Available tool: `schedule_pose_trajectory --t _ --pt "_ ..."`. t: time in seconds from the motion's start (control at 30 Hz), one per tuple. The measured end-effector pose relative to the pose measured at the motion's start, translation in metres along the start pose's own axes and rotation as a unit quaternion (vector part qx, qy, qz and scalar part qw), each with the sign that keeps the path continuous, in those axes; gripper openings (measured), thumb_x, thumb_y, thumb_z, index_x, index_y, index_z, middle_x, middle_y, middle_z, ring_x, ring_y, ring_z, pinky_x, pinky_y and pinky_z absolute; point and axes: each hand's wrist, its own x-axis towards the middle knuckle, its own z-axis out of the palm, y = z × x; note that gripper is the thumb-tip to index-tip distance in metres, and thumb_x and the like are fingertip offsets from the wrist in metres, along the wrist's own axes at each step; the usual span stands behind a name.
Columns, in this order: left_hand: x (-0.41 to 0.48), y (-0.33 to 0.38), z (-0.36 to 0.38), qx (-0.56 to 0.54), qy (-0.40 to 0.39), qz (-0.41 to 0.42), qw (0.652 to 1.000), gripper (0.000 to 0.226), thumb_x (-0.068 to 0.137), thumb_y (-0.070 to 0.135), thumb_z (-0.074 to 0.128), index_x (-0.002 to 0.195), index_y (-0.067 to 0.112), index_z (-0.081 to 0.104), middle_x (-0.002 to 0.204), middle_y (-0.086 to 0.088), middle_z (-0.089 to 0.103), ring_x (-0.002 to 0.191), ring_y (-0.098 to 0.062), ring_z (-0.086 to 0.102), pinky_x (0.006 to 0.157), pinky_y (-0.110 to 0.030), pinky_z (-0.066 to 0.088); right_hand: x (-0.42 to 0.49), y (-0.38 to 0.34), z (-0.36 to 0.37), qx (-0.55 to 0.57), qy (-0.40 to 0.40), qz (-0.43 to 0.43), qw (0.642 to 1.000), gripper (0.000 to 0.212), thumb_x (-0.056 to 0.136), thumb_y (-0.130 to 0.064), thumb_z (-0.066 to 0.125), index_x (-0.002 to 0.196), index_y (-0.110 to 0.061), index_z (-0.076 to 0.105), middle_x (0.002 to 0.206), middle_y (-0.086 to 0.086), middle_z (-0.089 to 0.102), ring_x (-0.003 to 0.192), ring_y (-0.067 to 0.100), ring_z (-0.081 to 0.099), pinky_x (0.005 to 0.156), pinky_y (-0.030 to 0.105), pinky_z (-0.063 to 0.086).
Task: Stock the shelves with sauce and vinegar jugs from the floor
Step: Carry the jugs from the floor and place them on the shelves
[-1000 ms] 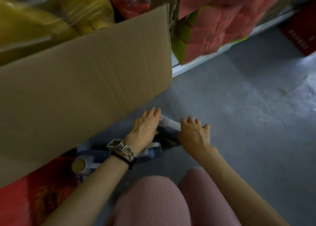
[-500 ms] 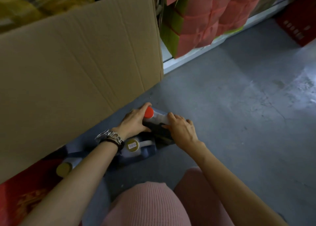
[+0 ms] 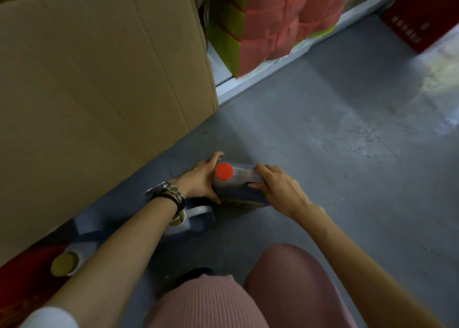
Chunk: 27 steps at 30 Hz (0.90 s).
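The head view looks down at a person crouched over a grey concrete floor (image 3: 347, 141), with knees in a pink ribbed garment (image 3: 213, 303) at the bottom of the frame. Both hands are on a dark sauce jug (image 3: 236, 188) with a red cap (image 3: 224, 171), low down near the floor just in front of the knees. Whether its base rests on the floor cannot be told.

The left hand (image 3: 200, 178) grips the jug's left side beside the cap, with the fingers curled over the far edge and the thumb along the near edge. The right hand (image 3: 279, 189) holds the right side, with its fingers bent over the top and the thumb pressed on the jug's face. A watch and bracelets (image 3: 167, 191) sit on the left wrist.

Just behind that wrist stands a pale jug (image 3: 198, 218) with a yellowish cap that is partly hidden by the arm. Another yellow-capped jug (image 3: 65, 264) stands further left, beside a red carton (image 3: 22, 285). A large cardboard box (image 3: 99, 91) fills the upper left. To its right, the white edge of a low shelf (image 3: 280, 59) carries pink and green packages (image 3: 273, 22). A dark red crate (image 3: 422, 12) is at the top right corner.
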Motion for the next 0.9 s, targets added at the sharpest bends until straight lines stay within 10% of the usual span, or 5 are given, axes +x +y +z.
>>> schedule_pose_trajectory --t 0.9 --pt "-0.063 0.08 -0.04 0.053 0.063 0.024 0.996 0.104 0.054 0.041 0.081 0.14 0.015 0.03 0.141 -0.003 0.039 0.127 -0.027 0.042 0.099 -0.043 0.04 -0.062 -0.029 -0.098 0.157 0.087 0.016 0.984 0.031 0.078 -0.019 0.075 0.101 -0.001 0.065 0.087 -0.003 0.052 0.083 0.016 0.047 0.065 0.01 0.029"
